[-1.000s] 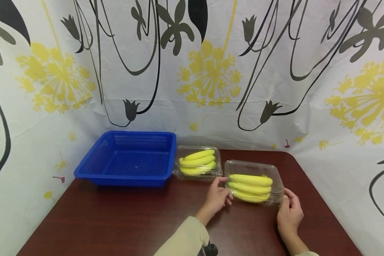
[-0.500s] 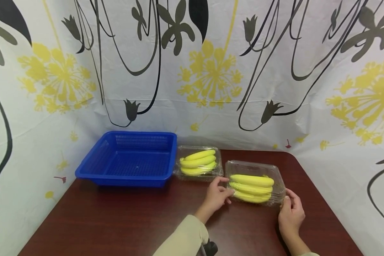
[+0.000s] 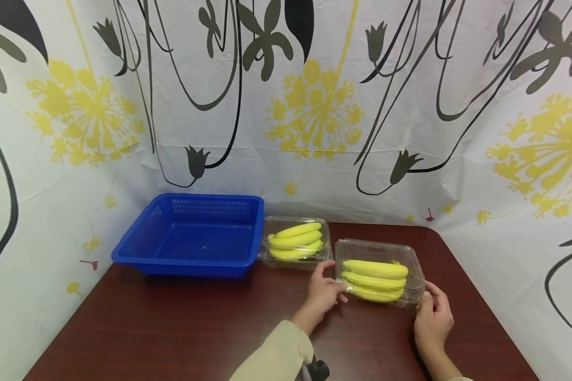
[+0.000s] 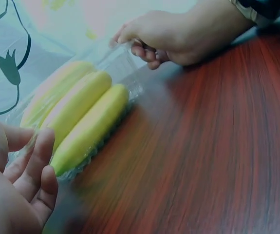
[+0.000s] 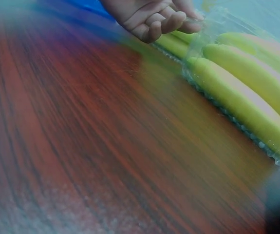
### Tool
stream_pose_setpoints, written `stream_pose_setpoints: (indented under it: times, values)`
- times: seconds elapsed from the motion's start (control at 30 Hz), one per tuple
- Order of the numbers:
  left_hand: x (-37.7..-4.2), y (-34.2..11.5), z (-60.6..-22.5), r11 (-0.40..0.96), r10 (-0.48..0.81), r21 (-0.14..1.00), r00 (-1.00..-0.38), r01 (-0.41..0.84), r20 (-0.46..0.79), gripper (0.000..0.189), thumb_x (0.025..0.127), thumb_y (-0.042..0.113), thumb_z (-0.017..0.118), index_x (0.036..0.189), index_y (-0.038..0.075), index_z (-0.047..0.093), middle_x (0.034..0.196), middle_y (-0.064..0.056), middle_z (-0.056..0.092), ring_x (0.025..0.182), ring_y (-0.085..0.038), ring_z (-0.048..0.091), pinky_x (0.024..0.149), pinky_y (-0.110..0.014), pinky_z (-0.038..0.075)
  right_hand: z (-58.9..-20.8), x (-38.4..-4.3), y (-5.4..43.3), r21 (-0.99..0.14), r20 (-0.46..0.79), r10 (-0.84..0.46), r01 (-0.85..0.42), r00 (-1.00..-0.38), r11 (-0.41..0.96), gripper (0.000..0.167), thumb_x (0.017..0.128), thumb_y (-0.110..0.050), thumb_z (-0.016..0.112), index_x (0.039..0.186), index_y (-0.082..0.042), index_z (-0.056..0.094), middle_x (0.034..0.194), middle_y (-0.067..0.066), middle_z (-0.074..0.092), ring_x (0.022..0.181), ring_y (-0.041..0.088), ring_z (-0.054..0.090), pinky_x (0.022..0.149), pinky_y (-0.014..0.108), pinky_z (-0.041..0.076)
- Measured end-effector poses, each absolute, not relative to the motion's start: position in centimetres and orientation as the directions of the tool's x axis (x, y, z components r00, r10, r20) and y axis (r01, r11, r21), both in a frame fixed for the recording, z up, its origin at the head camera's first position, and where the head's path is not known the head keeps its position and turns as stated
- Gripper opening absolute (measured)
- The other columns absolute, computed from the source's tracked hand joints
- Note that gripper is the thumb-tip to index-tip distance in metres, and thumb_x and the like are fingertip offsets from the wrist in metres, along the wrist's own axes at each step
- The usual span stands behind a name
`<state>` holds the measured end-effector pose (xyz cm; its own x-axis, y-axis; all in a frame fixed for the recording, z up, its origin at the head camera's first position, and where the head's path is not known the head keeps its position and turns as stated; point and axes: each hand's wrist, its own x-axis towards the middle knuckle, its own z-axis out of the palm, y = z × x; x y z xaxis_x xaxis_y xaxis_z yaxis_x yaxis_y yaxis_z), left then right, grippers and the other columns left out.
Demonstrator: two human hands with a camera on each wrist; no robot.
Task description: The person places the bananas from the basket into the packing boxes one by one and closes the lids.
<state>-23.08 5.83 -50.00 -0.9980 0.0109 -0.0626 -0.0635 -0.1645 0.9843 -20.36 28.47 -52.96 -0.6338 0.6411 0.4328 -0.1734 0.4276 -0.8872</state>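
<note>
A clear plastic clamshell box [image 3: 412,262] holding several yellow bananas [image 3: 376,270] rests on the table in the head view. My left hand [image 3: 321,293] is at its left side, pinching the rim between thumb and fingers. At the front right corner, my right hand [image 3: 434,317] pinches the box's edge. In the left wrist view, bananas [image 4: 86,119] show through the plastic, with the right hand [image 4: 164,36] at the far end. From the right wrist, the left hand [image 5: 152,17] is visible on the rim; little of the right hand shows.
A second clear box [image 3: 269,227] with bananas [image 3: 294,241] stands just left of the held one. Left of that, a blue plastic basket [image 3: 186,268] stands with nothing in it. The dark red wooden table [image 3: 181,328] runs back to a patterned cloth [image 3: 257,127].
My left index finger has lifted slightly and shifted a little left at the box's rim. The box and my right hand stay nearly in place.
</note>
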Motion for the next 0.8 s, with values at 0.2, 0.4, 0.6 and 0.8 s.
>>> stream_pose_setpoints:
  times: [0.2,0.4,0.6,0.8]
  values:
    - [-22.8,6.5,-49.8,-0.2,-0.088,0.974,-0.988,-0.104,-0.123,0.048,0.077,-0.01,0.07,0.121,0.005,0.058,0.066,-0.007,0.062,0.041,-0.013,0.057,0.042,-0.021,0.04,-53.1,-20.3,28.5,-0.889,0.433,0.632,-0.189,-0.643,0.416,0.025,0.099,-0.01,0.052,0.118,-0.004,0.066,0.064,-0.006,0.05,0.054,0.004,0.044,0.049,0.015,0.034]
    - [-22.4,6.5,-49.5,-0.204,-0.083,0.953,-0.966,-0.224,-0.245,0.02,0.081,0.001,0.074,0.099,0.0,0.065,0.072,-0.006,0.069,0.044,-0.009,0.058,0.043,-0.018,0.04,-53.0,-20.2,28.6,-0.899,0.425,0.631,-0.22,-0.649,0.38,0.025,0.098,-0.005,0.051,0.119,0.0,0.064,0.063,-0.004,0.05,0.052,0.003,0.043,0.046,0.015,0.034]
    - [-22.4,5.9,-48.8,-0.126,-0.01,0.952,-0.959,-0.28,-0.283,0.01,0.083,0.004,0.073,0.088,0.003,0.065,0.073,-0.007,0.071,0.043,-0.005,0.052,0.043,-0.017,0.039,-52.8,-20.2,28.8,-0.905,0.415,0.63,-0.23,-0.657,0.357,0.026,0.097,-0.001,0.05,0.12,0.005,0.062,0.061,0.001,0.049,0.049,0.005,0.043,0.044,0.015,0.034]
    - [-22.5,6.0,-48.7,-0.033,-0.049,0.971,-0.97,-0.236,-0.238,0.015,0.081,0.002,0.075,0.078,0.006,0.061,0.071,0.0,0.061,0.044,-0.007,0.04,0.042,-0.02,0.034,-52.9,-20.2,28.7,-0.908,0.407,0.632,-0.218,-0.66,0.358,0.026,0.099,-0.005,0.05,0.121,-0.001,0.063,0.063,-0.002,0.049,0.05,0.004,0.044,0.044,0.015,0.035]
